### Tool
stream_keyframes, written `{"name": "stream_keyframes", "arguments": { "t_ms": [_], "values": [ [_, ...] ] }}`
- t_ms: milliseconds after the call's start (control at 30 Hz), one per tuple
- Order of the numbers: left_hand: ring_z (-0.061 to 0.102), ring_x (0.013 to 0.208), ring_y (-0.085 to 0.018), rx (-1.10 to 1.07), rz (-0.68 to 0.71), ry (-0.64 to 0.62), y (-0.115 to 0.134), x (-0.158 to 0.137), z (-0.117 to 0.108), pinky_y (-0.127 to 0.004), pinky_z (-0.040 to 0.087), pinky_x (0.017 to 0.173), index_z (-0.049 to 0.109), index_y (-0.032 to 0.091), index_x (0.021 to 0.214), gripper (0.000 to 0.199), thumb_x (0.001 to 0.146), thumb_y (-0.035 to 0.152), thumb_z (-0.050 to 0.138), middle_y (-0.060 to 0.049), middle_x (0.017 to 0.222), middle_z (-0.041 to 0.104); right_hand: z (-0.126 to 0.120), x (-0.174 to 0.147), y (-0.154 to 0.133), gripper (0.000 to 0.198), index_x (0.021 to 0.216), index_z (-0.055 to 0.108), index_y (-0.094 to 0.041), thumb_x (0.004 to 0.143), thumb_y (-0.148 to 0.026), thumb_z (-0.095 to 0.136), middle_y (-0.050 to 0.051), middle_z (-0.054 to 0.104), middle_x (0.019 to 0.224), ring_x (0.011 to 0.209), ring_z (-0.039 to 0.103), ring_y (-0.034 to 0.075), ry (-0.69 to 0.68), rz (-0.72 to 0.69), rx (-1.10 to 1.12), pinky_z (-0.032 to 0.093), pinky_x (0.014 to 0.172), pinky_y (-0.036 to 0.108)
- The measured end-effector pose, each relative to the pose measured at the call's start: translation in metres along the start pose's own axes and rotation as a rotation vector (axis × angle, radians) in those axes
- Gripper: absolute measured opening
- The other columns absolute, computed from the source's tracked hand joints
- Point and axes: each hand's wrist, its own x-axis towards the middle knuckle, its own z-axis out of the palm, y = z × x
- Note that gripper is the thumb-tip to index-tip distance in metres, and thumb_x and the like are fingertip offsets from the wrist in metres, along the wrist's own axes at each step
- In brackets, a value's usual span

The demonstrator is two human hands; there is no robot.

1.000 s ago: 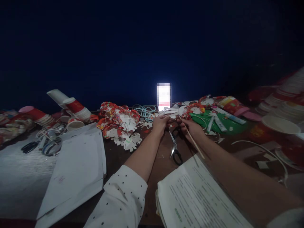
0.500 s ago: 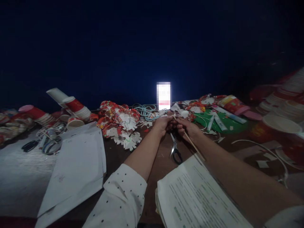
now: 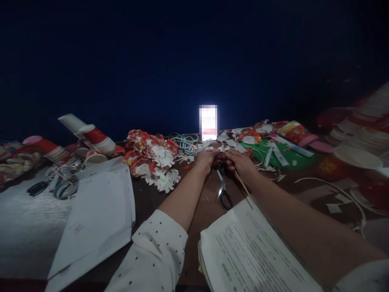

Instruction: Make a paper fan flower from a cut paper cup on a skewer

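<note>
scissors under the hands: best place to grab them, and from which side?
Probably by the dark handle loops of the scissors, coming from the near side. They lie flat on the table with the loops toward the person and the blades running away under the left hand and right hand. The printed sheets lie close beside the loops, so come in from above.

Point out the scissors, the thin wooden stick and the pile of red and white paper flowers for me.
scissors (image 3: pixel 223 192): head view, on the blades just above the dark handles.
thin wooden stick (image 3: pixel 242 186): head view, mid-shaft below the right hand.
pile of red and white paper flowers (image 3: pixel 152 156): head view, middle of the pile.
</note>
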Motion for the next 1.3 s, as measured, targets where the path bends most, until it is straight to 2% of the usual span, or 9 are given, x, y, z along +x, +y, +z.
{"name": "stream_keyframes", "arguments": {
  "t_ms": [133,233,400,533,667,867,1100,1200,1300],
  "values": [
    [0.051,0.044,-0.006,0.035,0.022,0.012,-0.0036,0.0041,0.0007,-0.015,0.033,0.042,0.062,0.013,0.067,0.016,0.080,0.014,0.071,0.001,0.055,0.058,0.0028,-0.0021,0.0073,0.019,0.085,0.073,-0.018,0.070,-0.030,0.074,-0.004,0.058,0.056,0.043,0.042,0.006,0.041,-0.075,-0.235,0.027,0.034,0.015],
    [0.051,0.045,-0.006,0.047,0.010,0.002,-0.0037,0.0050,0.0007,-0.015,0.033,0.043,0.064,0.013,0.069,0.014,0.080,0.015,0.073,0.001,0.057,0.060,0.0013,-0.0006,0.0083,0.021,0.088,0.075,-0.018,0.073,-0.033,0.071,-0.005,0.054,0.052,0.041,0.040,0.007,0.096,-0.103,-0.333,0.028,0.035,0.017],
    [0.054,0.048,-0.005,0.031,-0.029,-0.037,-0.0011,0.0023,-0.0006,-0.013,0.036,0.045,0.067,0.013,0.075,0.009,0.077,0.012,0.075,0.000,0.060,0.062,-0.0008,-0.0006,0.0032,0.031,0.105,0.076,-0.015,0.079,-0.027,0.065,-0.005,0.053,0.052,0.044,0.042,0.009,0.178,-0.074,-0.397,0.032,0.039,0.019],
    [0.055,0.048,-0.006,0.026,-0.016,-0.035,-0.0001,0.0008,-0.0019,-0.013,0.038,0.044,0.068,0.013,0.076,0.008,0.075,0.010,0.076,0.001,0.057,0.061,0.0016,-0.0021,0.0005,0.038,0.115,0.074,-0.012,0.080,-0.025,0.065,-0.004,0.054,0.054,0.045,0.043,0.009,0.192,-0.048,-0.406,0.032,0.039,0.020],
    [0.055,0.048,-0.005,0.027,-0.011,-0.023,-0.0004,0.0011,-0.0021,-0.012,0.038,0.044,0.068,0.013,0.075,0.008,0.076,0.011,0.075,0.002,0.055,0.060,0.0024,-0.0022,0.0007,0.039,0.114,0.074,-0.011,0.080,-0.024,0.062,-0.004,0.054,0.054,0.045,0.041,0.008,0.166,-0.064,-0.396,0.029,0.038,0.020],
    [0.055,0.050,-0.007,0.049,0.000,-0.047,-0.0038,0.0060,-0.0044,-0.015,0.042,0.047,0.071,0.015,0.084,0.018,0.074,0.023,0.082,0.002,0.056,0.060,-0.0003,-0.0029,0.0042,0.040,0.108,0.077,-0.013,0.076,-0.035,0.067,-0.005,0.051,0.051,0.044,0.040,0.009,0.131,-0.081,-0.445,0.031,0.040,0.021],
    [0.057,0.049,-0.006,0.036,-0.064,-0.068,0.0000,0.0016,-0.0040,-0.014,0.043,0.047,0.064,0.013,0.074,0.019,0.076,0.021,0.082,0.001,0.056,0.059,-0.0005,-0.0014,0.0067,0.048,0.114,0.075,-0.011,0.075,-0.037,0.065,-0.004,0.051,0.048,0.042,0.041,0.010,0.141,-0.094,-0.455,0.033,0.041,0.023],
    [0.056,0.047,-0.006,0.050,-0.080,-0.077,0.0030,-0.0016,-0.0029,-0.014,0.042,0.045,0.062,0.013,0.071,0.018,0.079,0.018,0.078,0.002,0.054,0.058,-0.0013,-0.0004,0.0084,0.042,0.106,0.076,-0.013,0.076,-0.037,0.060,-0.005,0.050,0.046,0.041,0.040,0.011,0.120,-0.131,-0.527,0.032,0.042,0.023],
    [0.054,0.045,-0.006,0.069,-0.090,-0.066,0.0041,-0.0027,-0.0015,-0.014,0.041,0.045,0.060,0.013,0.066,0.023,0.076,0.017,0.080,0.002,0.052,0.055,-0.0025,-0.0015,0.0092,0.030,0.088,0.075,-0.016,0.079,-0.037,0.056,-0.005,0.049,0.045,0.041,0.040,0.011,0.066,-0.226,-0.624,0.033,0.044,0.024]
  ]
}}
